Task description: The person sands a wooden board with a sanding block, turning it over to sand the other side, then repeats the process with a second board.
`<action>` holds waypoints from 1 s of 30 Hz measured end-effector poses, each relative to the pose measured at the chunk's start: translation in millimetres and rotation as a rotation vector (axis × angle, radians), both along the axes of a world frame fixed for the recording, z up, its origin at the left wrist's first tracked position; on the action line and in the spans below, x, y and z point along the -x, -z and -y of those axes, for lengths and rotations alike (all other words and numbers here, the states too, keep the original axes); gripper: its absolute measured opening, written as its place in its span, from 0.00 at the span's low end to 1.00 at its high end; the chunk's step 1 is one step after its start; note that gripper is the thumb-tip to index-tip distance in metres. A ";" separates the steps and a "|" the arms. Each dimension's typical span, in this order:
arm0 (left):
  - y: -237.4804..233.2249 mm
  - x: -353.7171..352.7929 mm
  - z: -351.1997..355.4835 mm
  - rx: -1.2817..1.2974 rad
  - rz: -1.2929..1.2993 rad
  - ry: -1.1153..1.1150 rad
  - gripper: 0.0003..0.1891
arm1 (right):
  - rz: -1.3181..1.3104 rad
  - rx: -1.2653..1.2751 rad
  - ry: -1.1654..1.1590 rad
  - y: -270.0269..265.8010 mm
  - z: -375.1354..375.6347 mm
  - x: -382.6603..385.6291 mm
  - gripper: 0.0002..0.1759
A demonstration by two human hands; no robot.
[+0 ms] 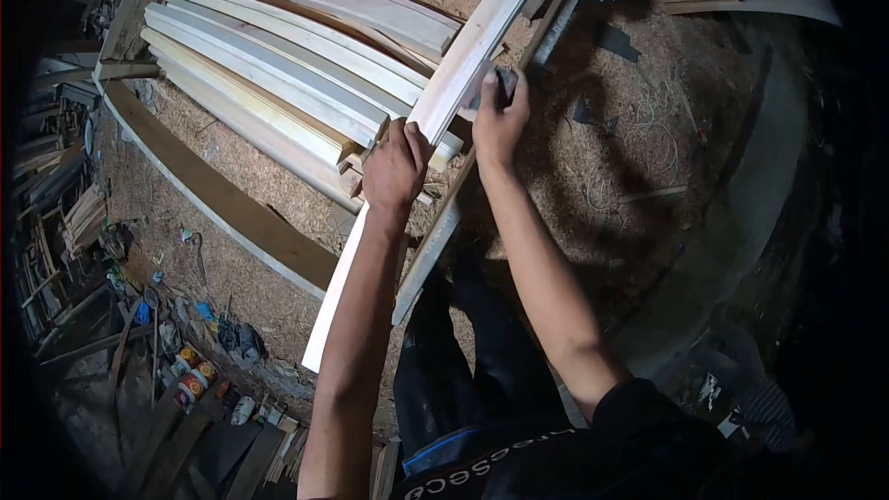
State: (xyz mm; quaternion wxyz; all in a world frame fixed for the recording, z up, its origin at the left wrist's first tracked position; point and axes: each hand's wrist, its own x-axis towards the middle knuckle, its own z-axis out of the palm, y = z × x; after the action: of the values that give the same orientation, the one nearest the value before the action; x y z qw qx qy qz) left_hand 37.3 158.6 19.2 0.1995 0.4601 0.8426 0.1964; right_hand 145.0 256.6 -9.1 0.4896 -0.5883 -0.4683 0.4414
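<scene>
Over board (482, 37): left hand (395, 167) curled, right hand (498, 128) pinching block (506, 85), apparently.

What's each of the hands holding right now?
Left hand: closed on the long, pale wooden board.
Right hand: closed on a small, dark block, material unclear, at the board's edge.

Floor (602, 167) is lying strewn with wood shavings (231, 153) | left: scrap timber (85, 218) is lying in heaps | lower left: tubs (192, 383) are standing among clutter (243, 341) | light is falling brightest near the centre, edges are sinking into darkness
</scene>
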 end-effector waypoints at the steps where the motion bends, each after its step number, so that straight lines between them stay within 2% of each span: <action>1: 0.9 0.6 0.2 -0.010 -0.008 0.006 0.16 | -0.047 0.028 -0.029 0.6 8.0 -0.2 0.34; 5: 5.4 1.3 0.9 -0.016 -0.008 0.014 0.15 | 0.019 0.027 -0.030 -2.5 49.4 3.6 0.34; 7: 4.4 3.0 0.2 -0.024 -0.005 0.018 0.15 | -0.106 0.095 -0.047 -0.5 58.3 6.1 0.34; 10: 4.0 0.2 0.8 -0.033 -0.007 0.015 0.15 | 0.029 0.050 -0.039 3.3 40.3 2.4 0.34; 16: 3.7 1.4 1.3 0.000 -0.030 0.003 0.17 | -0.053 0.011 0.006 8.9 -33.2 -3.6 0.34; 18: 1.8 1.1 2.3 0.017 -0.031 -0.001 0.17 | -0.072 -0.003 -0.021 9.4 -30.5 -3.7 0.34; 20: 1.5 0.7 0.6 0.027 -0.031 -0.001 0.17 | 0.002 -0.037 0.060 -5.3 -10.7 3.3 0.31; 22: 2.3 1.8 -0.4 0.013 -0.043 0.021 0.18 | -0.013 -0.023 0.031 0.3 11.2 5.2 0.32; 24: 0.5 1.7 -4.1 0.049 -0.024 0.015 0.18 | 0.085 -0.026 -0.009 2.4 36.1 3.2 0.31; 25: -0.5 1.3 -7.6 0.086 -0.002 0.009 0.19 | -0.055 0.070 -0.080 0.6 40.8 0.6 0.34; 30: 6.7 0.8 -23.6 0.046 0.023 0.014 0.21 | 0.019 0.015 -0.017 2.4 0.3 -2.3 0.32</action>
State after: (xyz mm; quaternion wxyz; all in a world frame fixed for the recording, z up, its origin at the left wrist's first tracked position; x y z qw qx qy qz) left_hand 36.4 182.1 12.5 0.2212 0.4588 0.8413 0.1810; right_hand 147.3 256.3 -11.6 0.4768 -0.5924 -0.4745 0.4433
